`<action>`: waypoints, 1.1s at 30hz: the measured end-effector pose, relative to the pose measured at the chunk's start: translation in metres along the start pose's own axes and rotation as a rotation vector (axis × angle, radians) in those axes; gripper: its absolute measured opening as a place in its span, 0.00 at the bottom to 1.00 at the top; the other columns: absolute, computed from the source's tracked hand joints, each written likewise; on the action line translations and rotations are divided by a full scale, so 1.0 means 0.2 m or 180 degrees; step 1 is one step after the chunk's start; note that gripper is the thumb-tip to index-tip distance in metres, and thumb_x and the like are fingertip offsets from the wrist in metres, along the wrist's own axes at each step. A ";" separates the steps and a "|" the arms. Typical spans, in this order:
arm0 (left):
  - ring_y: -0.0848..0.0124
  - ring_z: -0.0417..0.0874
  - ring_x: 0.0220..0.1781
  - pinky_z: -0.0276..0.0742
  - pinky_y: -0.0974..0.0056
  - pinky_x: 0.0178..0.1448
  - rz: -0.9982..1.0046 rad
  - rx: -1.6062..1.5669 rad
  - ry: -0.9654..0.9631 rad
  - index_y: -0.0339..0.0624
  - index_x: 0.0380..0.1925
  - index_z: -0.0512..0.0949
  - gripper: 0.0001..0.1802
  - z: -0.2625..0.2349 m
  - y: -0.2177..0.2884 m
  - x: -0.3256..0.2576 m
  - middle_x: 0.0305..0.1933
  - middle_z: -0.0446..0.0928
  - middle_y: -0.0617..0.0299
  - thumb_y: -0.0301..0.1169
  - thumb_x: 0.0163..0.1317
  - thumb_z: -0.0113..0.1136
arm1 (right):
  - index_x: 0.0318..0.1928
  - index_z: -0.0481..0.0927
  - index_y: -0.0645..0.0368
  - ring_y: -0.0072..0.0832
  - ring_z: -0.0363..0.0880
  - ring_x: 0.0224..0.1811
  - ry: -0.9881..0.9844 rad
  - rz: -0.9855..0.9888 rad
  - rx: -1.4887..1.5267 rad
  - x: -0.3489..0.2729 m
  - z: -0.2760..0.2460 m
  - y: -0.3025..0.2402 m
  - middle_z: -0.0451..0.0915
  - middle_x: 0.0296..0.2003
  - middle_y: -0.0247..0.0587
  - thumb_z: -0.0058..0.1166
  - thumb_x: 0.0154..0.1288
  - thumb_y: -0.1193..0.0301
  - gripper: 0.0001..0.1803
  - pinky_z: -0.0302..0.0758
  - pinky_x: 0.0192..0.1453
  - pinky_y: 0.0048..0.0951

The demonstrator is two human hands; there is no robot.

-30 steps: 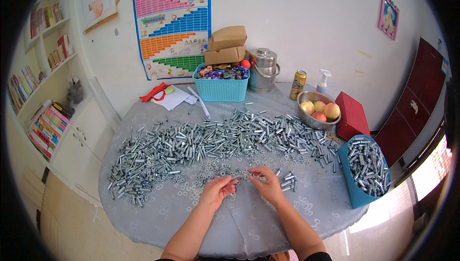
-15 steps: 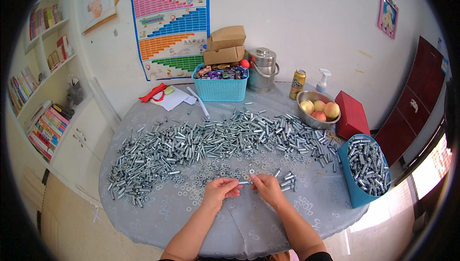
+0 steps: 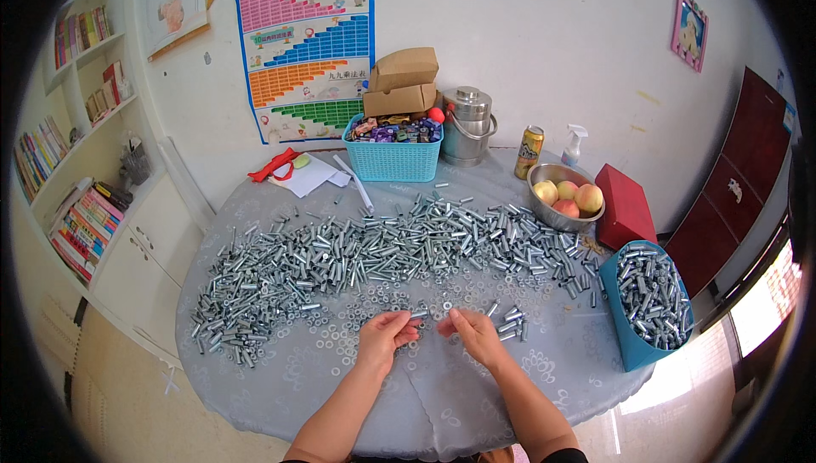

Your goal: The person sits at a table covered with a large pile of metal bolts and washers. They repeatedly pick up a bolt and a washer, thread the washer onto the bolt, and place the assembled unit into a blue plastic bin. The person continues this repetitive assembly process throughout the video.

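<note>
My left hand (image 3: 387, 340) pinches a short silvery metal bolt (image 3: 418, 314), whose end sticks out past the fingertips toward the right. Just across a narrow gap is my right hand (image 3: 476, 337), its thumb and fingers drawn together; whatever they hold is too small to make out. A washer (image 3: 447, 305) shows just beyond the right fingertips. Several loose bolts (image 3: 512, 320) lie beyond and to the right of that hand. Flat washers (image 3: 340, 344) are scattered around the left hand, and a broad heap of metal bolts and sleeves (image 3: 391, 246) stretches across the table behind both hands.
At the table's right edge stands a blue bin (image 3: 633, 340) full of metal pieces. A steel bowl (image 3: 565, 218) of fruit, a red box (image 3: 626, 208), a can (image 3: 529, 153), a metal pail (image 3: 467, 127) and a turquoise basket (image 3: 391, 163) stand farther back.
My hands have come slightly apart. The bolt stays in my left hand and has moved up and left, away from the right fingers that were at its end.
</note>
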State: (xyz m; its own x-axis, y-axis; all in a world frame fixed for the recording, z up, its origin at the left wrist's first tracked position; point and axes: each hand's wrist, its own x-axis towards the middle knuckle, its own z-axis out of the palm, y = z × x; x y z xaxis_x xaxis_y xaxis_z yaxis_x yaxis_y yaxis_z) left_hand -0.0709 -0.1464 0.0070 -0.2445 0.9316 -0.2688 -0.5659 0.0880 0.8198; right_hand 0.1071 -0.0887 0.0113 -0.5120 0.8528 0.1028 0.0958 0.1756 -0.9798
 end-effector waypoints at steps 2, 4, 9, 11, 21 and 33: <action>0.72 0.79 0.27 0.79 0.69 0.34 0.0003 0.0012 0.0013 0.31 0.35 0.75 0.10 0.01 0.00 0.00 0.34 0.79 0.50 0.27 0.57 0.58 | 0.40 0.79 0.64 0.21 0.73 0.33 -0.0058 0.0081 0.0008 0.00 -0.01 0.00 0.78 0.30 0.38 0.40 0.68 0.62 0.18 0.71 0.39 0.23; 0.71 0.80 0.27 0.80 0.69 0.34 0.0000 0.0011 -0.0050 0.31 0.34 0.75 0.09 0.00 0.00 0.00 0.33 0.79 0.51 0.26 0.57 0.57 | 0.42 0.78 0.65 0.21 0.73 0.33 0.0261 -0.0084 0.0061 -0.01 0.02 -0.03 0.77 0.32 0.38 0.41 0.68 0.63 0.18 0.71 0.39 0.23; 0.70 0.80 0.27 0.80 0.68 0.33 0.0008 0.0019 -0.0020 0.31 0.35 0.75 0.09 0.00 -0.03 0.00 0.32 0.79 0.52 0.26 0.56 0.58 | 0.44 0.76 0.66 0.21 0.73 0.34 -0.0078 0.0204 0.0231 0.01 -0.02 0.02 0.78 0.33 0.38 0.42 0.68 0.63 0.17 0.71 0.40 0.23; 0.70 0.80 0.27 0.80 0.68 0.33 -0.0003 0.0043 -0.0073 0.31 0.35 0.75 0.09 0.01 -0.03 0.00 0.32 0.79 0.52 0.26 0.56 0.59 | 0.46 0.75 0.65 0.21 0.73 0.35 0.0038 0.0236 0.0296 0.01 -0.03 0.04 0.77 0.35 0.37 0.42 0.68 0.65 0.16 0.71 0.41 0.23; 0.70 0.81 0.29 0.80 0.67 0.34 0.0490 0.0888 -0.0597 0.32 0.34 0.76 0.06 0.10 -0.06 -0.08 0.33 0.79 0.53 0.22 0.55 0.56 | 0.43 0.76 0.63 0.17 0.73 0.34 0.0297 0.0122 0.0545 0.02 -0.03 0.03 0.78 0.35 0.32 0.49 0.65 0.67 0.13 0.71 0.39 0.20; 0.72 0.79 0.27 0.79 0.70 0.30 0.0494 0.0877 -0.0206 0.32 0.34 0.76 0.08 0.07 -0.03 -0.03 0.34 0.79 0.52 0.26 0.59 0.53 | 0.25 0.79 0.61 0.43 0.74 0.35 0.1645 -0.0507 -0.2720 0.03 -0.41 0.18 0.78 0.28 0.46 0.54 0.52 0.71 0.07 0.71 0.40 0.40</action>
State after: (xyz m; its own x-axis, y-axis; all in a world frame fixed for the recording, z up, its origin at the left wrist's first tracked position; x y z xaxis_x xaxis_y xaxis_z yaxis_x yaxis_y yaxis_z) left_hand -0.0547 -0.1471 0.0100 -0.2557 0.9611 -0.1043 -0.2890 0.0269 0.9569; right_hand 0.1780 -0.0366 -0.0092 -0.1593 0.8616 0.4819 0.7415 0.4267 -0.5177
